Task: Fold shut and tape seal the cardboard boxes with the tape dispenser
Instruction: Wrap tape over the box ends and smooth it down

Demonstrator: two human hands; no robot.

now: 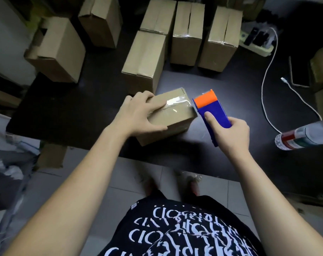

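At the table's [64,111] near edge, the box [175,124] is lying closed, with a shiny tape strip [175,103] running along its top seam. The left hand [138,113] is pressing down on the box's left end, fingers stretched fairly straight over the top and thumb reaching along the near side. The right hand [231,133] is gripping the blue dispenser [215,111], fingers wrapped around it and thumb lying on its top face. The dispenser's orange end is pointing away from the person and sitting just beside the box's right end, where the tape is reaching the edge; whether the two are touching I cannot tell.

The table is showing dark and glossy, and pale floor tiles [120,182] are showing below its edge. A white cable [268,71] is trailing across the right side from a power strip [256,39]. A clear bottle [303,137] with a red label is leaning in at the right edge.

Behind the box, a taped box [144,61] is standing close by, and more closed boxes [187,32] are standing in a row farther back. Another box [59,48] is sitting at the left. All of them are hiding whatever they are holding.
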